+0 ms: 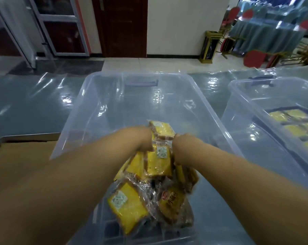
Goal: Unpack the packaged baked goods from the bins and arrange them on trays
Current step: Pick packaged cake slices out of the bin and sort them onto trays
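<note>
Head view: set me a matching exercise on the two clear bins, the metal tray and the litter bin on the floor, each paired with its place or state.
Things:
1. middle bin
2. right bin
3. metal tray
4. litter bin

Places or states:
A. on the floor by the white wall
B. at the left edge, beside the middle bin
C. the left hand and right hand grip wrapped cakes in it
D. yellow packs show through its wall

Pairs: 1-C, 2-D, 3-B, 4-A.
</note>
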`<state>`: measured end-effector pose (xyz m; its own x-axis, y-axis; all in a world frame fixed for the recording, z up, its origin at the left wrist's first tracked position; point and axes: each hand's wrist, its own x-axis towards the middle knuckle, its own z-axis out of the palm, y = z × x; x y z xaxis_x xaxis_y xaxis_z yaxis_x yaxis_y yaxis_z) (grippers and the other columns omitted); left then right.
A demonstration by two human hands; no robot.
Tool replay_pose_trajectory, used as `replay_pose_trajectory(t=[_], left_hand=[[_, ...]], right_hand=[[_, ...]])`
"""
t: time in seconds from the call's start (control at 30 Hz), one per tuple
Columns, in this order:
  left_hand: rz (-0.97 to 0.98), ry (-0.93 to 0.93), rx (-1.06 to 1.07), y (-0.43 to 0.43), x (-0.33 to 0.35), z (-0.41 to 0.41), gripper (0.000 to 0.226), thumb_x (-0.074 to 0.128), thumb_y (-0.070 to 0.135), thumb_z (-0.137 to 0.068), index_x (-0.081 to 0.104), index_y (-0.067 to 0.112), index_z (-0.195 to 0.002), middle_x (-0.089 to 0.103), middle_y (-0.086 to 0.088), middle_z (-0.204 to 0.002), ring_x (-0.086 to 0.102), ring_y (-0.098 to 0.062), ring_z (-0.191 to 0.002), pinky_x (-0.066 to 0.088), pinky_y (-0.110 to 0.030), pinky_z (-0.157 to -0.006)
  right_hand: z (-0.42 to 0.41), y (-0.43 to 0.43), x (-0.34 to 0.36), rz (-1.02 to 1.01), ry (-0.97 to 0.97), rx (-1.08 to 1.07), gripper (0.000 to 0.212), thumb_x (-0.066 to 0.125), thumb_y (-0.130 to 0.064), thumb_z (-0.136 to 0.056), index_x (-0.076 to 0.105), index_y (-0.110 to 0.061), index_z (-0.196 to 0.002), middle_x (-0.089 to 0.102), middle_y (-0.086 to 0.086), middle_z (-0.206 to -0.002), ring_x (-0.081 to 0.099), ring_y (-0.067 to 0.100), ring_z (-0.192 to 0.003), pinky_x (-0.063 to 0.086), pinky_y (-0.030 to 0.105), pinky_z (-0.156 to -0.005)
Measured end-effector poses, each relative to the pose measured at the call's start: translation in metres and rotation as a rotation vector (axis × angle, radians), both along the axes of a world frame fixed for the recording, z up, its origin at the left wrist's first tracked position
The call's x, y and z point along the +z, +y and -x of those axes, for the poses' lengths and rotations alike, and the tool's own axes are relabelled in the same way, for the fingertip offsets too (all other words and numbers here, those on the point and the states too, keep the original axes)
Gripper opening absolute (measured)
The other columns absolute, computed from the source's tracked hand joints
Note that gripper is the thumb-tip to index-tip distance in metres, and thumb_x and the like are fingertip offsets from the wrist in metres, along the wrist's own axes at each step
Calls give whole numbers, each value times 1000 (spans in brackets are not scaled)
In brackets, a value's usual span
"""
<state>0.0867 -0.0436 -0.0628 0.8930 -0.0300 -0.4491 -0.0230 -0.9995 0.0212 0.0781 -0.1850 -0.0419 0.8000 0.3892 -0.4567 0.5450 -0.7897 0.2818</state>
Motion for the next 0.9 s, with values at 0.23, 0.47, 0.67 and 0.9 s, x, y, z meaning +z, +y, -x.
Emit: replay_pose_trajectory(t=[0.23,0.47,0.67,0.9], left_hand=[[60,58,117,-2,-33,-1,68,64,48,-81,43,11,-134,56,-11,-122,56,-28,-104,47,-35,-82],[117,68,183,5,-29,1,73,73,54,-70,52,16,-128,63,-5,-112,59,-23,-95,49,-33,-79],[273,89,283,5,-8,4,56,81,38,-66,58,5,-105,58,-8,-84,64,-27,-79,56,-35,-66],[144,-164,199,6,29,17,56,73,16,-74,34,12,-114,44,-4,-77,50,-24,-66,32,-28,-43]], right_hand=[[-2,3,-2,-50,26,-44,41,53,-8,-87,43,-2,-127,54,13,-114,55,32,-106,47,42,-85],[-1,1,-1,-107,57,-78,44,56,-6,-87,42,-3,-128,54,14,-118,55,29,-105,48,36,-81],[1,4,2,-153,108,-152,53,60,-5,-84,33,-1,-130,52,17,-117,55,31,-103,45,34,-74],[1,-6,-1,-352,119,-80,63,53,2,-79,28,-21,-132,44,6,-71,44,18,-58,35,28,-43]])
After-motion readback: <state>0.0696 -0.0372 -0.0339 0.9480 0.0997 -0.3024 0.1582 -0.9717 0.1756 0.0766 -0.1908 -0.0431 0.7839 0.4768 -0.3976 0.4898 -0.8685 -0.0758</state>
